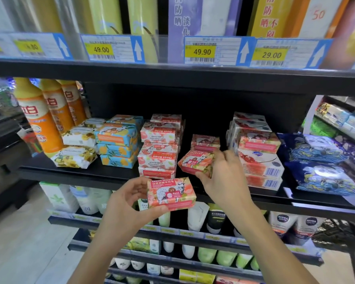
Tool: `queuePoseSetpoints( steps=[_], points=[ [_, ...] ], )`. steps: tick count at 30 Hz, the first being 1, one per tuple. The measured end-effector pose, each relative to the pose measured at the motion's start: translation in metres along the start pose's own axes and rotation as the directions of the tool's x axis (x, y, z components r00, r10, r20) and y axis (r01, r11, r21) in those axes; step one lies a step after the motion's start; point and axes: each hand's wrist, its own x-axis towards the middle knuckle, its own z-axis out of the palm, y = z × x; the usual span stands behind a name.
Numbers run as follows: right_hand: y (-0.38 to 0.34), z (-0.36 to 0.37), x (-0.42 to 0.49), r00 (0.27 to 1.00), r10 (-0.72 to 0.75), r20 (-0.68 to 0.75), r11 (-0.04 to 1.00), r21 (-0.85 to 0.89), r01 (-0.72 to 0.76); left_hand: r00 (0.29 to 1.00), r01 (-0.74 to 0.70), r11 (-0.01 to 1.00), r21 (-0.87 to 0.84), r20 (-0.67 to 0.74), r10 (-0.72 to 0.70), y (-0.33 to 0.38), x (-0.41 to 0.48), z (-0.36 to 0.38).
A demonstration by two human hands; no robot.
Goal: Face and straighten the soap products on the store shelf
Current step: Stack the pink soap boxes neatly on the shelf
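My left hand grips a pink goat soap box in front of the black shelf, its printed face turned to me. My right hand holds a second pink soap box, tilted, at the shelf's front edge. Behind that one stands another pink box. To the left rises a stack of pink goat soap boxes with upside-down labels. Blue and orange soap boxes and white floral soap packs lie further left. Red and white soap boxes are stacked at the right.
Orange bottles stand at the shelf's left end. Dark blue packs lie at the right. Price tags line the shelf above. Tubes and bottles fill the lower shelves. A wire basket shows at the lower right.
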Motion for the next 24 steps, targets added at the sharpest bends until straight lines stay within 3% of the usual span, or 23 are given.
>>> queuePoseSetpoints(
  steps=[9,15,24],
  points=[
    [0.011,0.026,0.001,0.993,0.117,0.030,0.987,0.109,-0.119,1.000,-0.007,0.999,-0.040,-0.002,0.007,-0.005,0.001,0.001],
    [0.017,0.041,-0.010,0.993,0.078,-0.094,0.975,0.213,-0.056,1.000,-0.002,0.999,-0.051,-0.001,0.002,-0.008,0.002,0.006],
    [0.018,0.052,0.019,0.987,0.136,-0.089,0.988,0.085,-0.129,1.000,0.002,1.000,-0.021,-0.006,-0.002,-0.014,0.007,0.013]
  ],
)
